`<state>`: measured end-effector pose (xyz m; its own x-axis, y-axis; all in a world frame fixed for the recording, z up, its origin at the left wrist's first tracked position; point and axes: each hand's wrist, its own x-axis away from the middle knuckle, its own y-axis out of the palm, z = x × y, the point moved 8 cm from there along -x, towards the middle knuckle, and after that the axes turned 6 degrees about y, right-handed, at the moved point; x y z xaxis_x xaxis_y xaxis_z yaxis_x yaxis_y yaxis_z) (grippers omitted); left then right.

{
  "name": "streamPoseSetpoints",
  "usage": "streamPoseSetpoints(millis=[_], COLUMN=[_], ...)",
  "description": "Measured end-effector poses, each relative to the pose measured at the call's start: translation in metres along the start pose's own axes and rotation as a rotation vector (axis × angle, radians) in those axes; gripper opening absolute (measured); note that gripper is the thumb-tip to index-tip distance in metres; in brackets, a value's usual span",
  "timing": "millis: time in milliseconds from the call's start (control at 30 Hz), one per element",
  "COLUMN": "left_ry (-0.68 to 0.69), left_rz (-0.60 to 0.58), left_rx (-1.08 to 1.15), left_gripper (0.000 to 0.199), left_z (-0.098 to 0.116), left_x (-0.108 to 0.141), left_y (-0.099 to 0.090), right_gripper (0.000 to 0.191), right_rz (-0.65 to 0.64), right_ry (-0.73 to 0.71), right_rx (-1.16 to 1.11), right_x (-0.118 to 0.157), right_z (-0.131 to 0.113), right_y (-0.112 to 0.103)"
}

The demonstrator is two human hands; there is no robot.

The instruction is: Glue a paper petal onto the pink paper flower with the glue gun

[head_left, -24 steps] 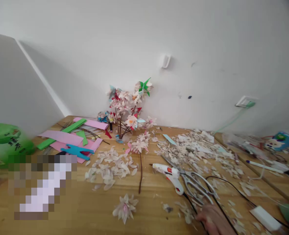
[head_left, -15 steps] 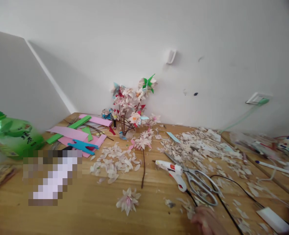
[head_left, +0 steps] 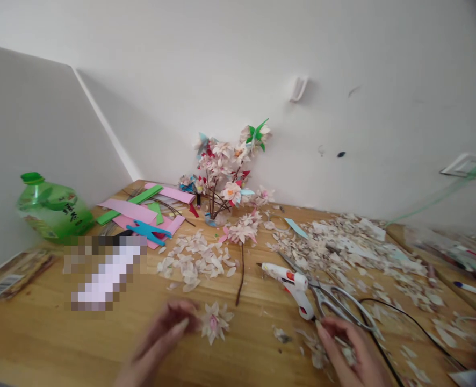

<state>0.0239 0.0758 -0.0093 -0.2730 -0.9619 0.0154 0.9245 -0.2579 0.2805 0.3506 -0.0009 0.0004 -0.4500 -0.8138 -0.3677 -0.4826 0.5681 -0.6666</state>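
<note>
My left hand (head_left: 165, 338), slightly blurred, is low in the middle with thumb and fingers apart. It is just left of a loose pale flower (head_left: 214, 323) with a pink centre; I cannot tell whether the fingertips touch it. My right hand (head_left: 353, 349) is open, thumb and index finger curved, beside the lower end of a white glue gun (head_left: 296, 282). Petal scraps show between those fingers. Silver-handled scissors (head_left: 343, 306) lie right of the gun. Beyond the hands lies a flower stem (head_left: 242, 269) with a pale pink bloom (head_left: 243, 230), beside loose petals (head_left: 197, 260).
A bunch of handmade flowers (head_left: 222, 166) stands near the wall. Pink, green and blue strips (head_left: 133, 209) lie left of it, with a green bottle (head_left: 56, 209) further left. A heap of scraps (head_left: 343, 244) and a black cord (head_left: 407, 317) occupy the right side.
My left hand has come into view beside the loose flower. My right hand has moved up to the glue gun's lower end. The camera view has shifted left.
</note>
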Motion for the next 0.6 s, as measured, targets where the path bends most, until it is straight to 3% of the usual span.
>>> streamPoseSetpoints(millis=[33, 67, 133, 200, 400, 600], left_ry=[0.072, 0.144, 0.228, 0.343, 0.458, 0.539], left_rz=[0.159, 0.246, 0.250, 0.184, 0.132, 0.092], left_rx=[-0.212, -0.406, -0.723, -0.989, -1.137, -1.184], left_gripper=[0.027, 0.029, 0.031, 0.032, 0.035, 0.039], left_z=[0.006, 0.013, 0.019, 0.023, 0.019, 0.011], left_x=[-0.010, -0.019, -0.039, -0.059, -0.103, -0.101], left_y=[-0.022, -0.037, -0.048, -0.047, -0.044, -0.044], right_gripper=[0.027, 0.029, 0.035, 0.042, 0.051, 0.042], right_rz=[-0.005, -0.004, 0.018, 0.050, -0.078, -0.282], right_ry=[0.024, 0.037, 0.045, 0.056, 0.089, 0.140], right_rx=[-0.006, -0.017, -0.048, -0.074, -0.046, 0.013], right_x=[-0.004, -0.008, -0.014, -0.021, -0.047, -0.060], right_z=[0.000, 0.000, 0.002, 0.007, 0.014, 0.020], right_y=[0.004, 0.009, 0.020, 0.031, 0.054, 0.075])
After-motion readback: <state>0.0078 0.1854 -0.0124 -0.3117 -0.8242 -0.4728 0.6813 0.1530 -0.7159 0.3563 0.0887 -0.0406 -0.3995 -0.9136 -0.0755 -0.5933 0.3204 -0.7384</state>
